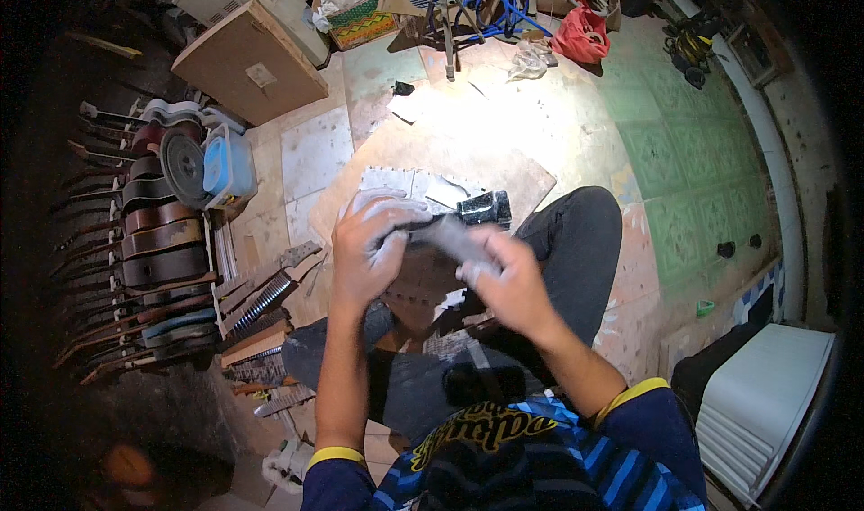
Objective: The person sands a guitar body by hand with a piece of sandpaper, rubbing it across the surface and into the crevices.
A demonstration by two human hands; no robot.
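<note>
The right hand [508,272] holds a grey flat block [461,241] between thumb and fingers; the block juts out from the grip toward the upper left, its far end near the left hand's fingers. The left hand [371,241], dusted pale, is curled with its fingers bent over a dark piece [419,234], mostly hidden, so how firmly it grips cannot be told. Whether block and piece touch is unclear. Just beyond the block stands a glossy black container [484,208], beside a white sheet [409,181].
</note>
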